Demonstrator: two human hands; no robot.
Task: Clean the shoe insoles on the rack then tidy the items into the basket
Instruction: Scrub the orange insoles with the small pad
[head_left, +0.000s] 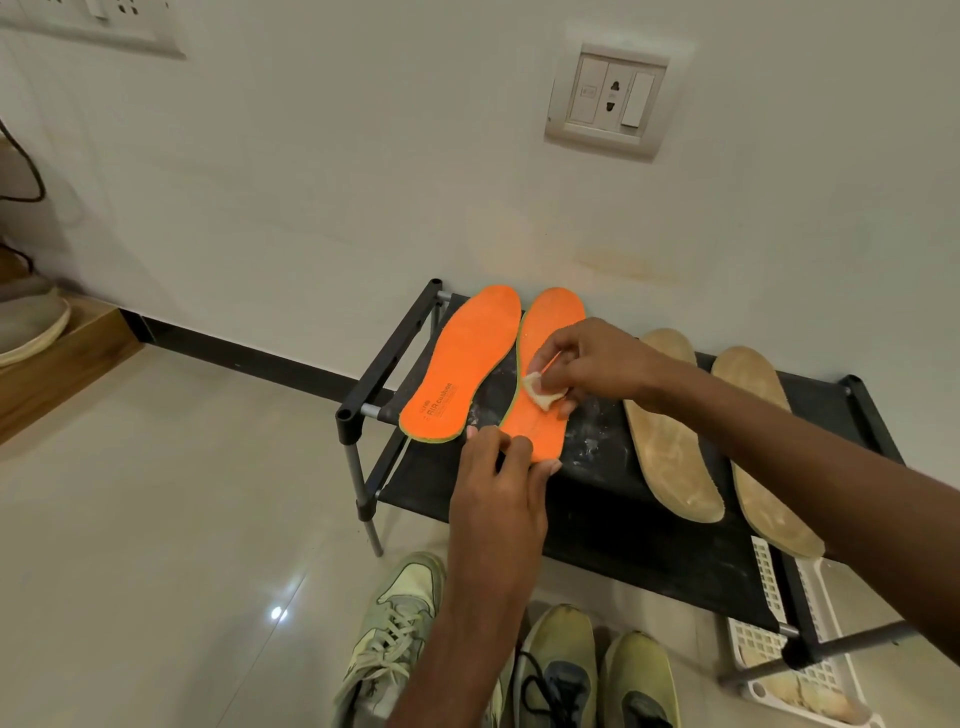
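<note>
The main risk here is the second orange insole sliding or buckling on the rack: it lies loose on the dark fabric shelf, and a hard rub from the cloth could push it against the first orange insole, which sits just beside it toward the rack's left end, or off the front edge onto the sneakers on the floor below. The white dust scattered on the shelf between the orange and tan pairs could also be smeared back onto a cleaned surface if the cloth drags across it. The right hand is closed around the small pale cloth, pinching it between thumb and fingers and pressing it on the middle of the second orange insole. The left hand pinches that insole's heel at the front edge of the rack, fingers curled over it, which looks like enough to hold it steady. The two tan insoles lie well apart from both hands toward the rack's right end, seemingly not yet wiped. The white basket stands on the floor under the rack's right front corner, so tidying looks some way off.
</note>
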